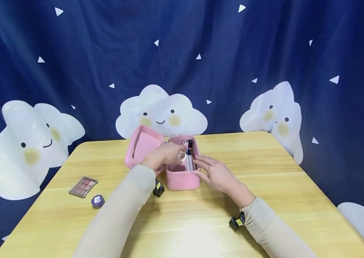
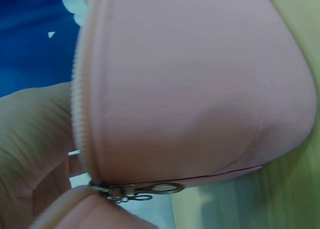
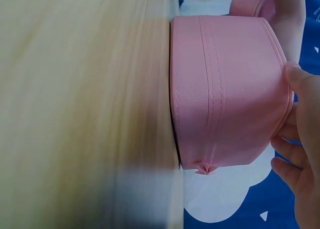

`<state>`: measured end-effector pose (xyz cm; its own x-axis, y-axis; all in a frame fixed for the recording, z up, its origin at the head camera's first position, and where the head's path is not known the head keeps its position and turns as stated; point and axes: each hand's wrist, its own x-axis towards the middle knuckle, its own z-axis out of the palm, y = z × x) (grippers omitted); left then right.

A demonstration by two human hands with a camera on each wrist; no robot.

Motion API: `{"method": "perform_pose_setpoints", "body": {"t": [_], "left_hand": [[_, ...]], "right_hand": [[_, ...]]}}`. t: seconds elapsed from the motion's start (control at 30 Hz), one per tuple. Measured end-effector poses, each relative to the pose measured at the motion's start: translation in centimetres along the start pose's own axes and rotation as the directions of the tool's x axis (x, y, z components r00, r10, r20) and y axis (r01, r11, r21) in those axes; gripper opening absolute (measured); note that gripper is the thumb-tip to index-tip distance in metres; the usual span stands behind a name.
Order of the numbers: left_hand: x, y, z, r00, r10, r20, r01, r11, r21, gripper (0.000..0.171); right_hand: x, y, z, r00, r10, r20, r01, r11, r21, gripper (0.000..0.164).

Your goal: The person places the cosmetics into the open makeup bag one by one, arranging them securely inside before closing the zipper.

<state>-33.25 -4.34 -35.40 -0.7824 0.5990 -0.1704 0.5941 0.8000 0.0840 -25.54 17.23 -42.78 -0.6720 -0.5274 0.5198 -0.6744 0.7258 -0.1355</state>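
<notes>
A pink zippered cosmetic case (image 1: 183,181) stands on the table with its lid (image 1: 146,143) swung back to the left. My left hand (image 1: 165,154) reaches over the hinge side into the case and holds a small white round jar (image 1: 182,156) by its edge. In the left wrist view the lid (image 2: 190,79) hides most of that hand. My right hand (image 1: 215,173) grips the rim at the case's right front corner, thumb outside and fingers along the edge. Inside stand a black-capped tube (image 1: 190,145) and pale slim tubes (image 1: 189,163).
On the table's left side lie an eyeshadow palette (image 1: 83,186) and a small purple jar (image 1: 98,201). Behind the wooden table (image 1: 265,172) hangs a dark blue curtain (image 1: 182,43) with clouds and triangles.
</notes>
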Motion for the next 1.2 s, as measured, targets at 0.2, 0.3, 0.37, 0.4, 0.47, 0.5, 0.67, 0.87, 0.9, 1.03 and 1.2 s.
{"method": "perform_pose_setpoints", "body": {"t": [0.2, 0.3, 0.37, 0.4, 0.47, 0.5, 0.67, 0.87, 0.9, 1.03, 1.2], "left_hand": [[0.5, 0.2, 0.9, 0.999, -0.038, 0.020, 0.037, 0.997, 0.075, 0.037], [0.6, 0.3, 1.4, 0.999, -0.050, 0.017, 0.048, 0.991, 0.124, 0.032], [0.7, 0.3, 1.8, 0.998, -0.063, 0.010, 0.060, 0.984, 0.166, 0.030], [0.8, 0.3, 2.0, 0.997, -0.070, 0.008, 0.068, 0.980, 0.187, 0.032], [0.9, 0.4, 2.2, 0.996, -0.087, 0.006, 0.084, 0.973, 0.214, 0.033], [1.0, 0.5, 2.4, 0.996, -0.094, 0.007, 0.090, 0.969, 0.232, 0.033], [1.1, 0.8, 2.7, 0.993, -0.113, 0.038, 0.096, 0.944, 0.315, 0.031], [1.2, 1.0, 2.9, 0.990, -0.127, 0.062, 0.096, 0.926, 0.366, 0.024], [1.2, 0.9, 2.9, 0.990, -0.129, 0.062, 0.097, 0.923, 0.372, 0.023], [1.3, 0.9, 3.1, 0.990, -0.132, 0.047, 0.103, 0.915, 0.389, 0.023], [1.2, 1.1, 3.1, 0.989, -0.146, 0.022, 0.124, 0.906, 0.405, 0.022]], "right_hand": [[-0.1, 0.0, 0.0, 1.000, 0.008, 0.008, -0.008, 1.000, -0.005, 0.049], [-0.1, -0.1, -0.1, 1.000, 0.005, 0.010, -0.005, 1.000, -0.002, 0.049], [-0.1, -0.1, 0.0, 1.000, 0.001, 0.010, -0.001, 1.000, -0.002, 0.050], [-0.1, -0.1, 0.0, 1.000, -0.001, 0.010, 0.001, 1.000, 0.000, 0.050], [-0.1, -0.1, 0.0, 1.000, 0.000, 0.009, 0.000, 1.000, 0.002, 0.050], [-0.1, -0.1, 0.1, 1.000, 0.002, 0.009, -0.002, 1.000, 0.004, 0.050], [-0.1, 0.0, 0.0, 1.000, 0.004, 0.014, -0.004, 1.000, 0.004, 0.050], [-0.1, -0.2, -0.1, 1.000, 0.005, 0.013, -0.005, 1.000, 0.018, 0.050], [-0.1, -0.2, -0.2, 1.000, 0.004, 0.011, -0.004, 1.000, 0.018, 0.049], [-0.1, -0.2, -0.3, 1.000, 0.002, 0.007, -0.002, 1.000, 0.014, 0.049], [-0.1, -0.1, -0.1, 1.000, -0.005, 0.007, 0.005, 1.000, 0.004, 0.050]]}}
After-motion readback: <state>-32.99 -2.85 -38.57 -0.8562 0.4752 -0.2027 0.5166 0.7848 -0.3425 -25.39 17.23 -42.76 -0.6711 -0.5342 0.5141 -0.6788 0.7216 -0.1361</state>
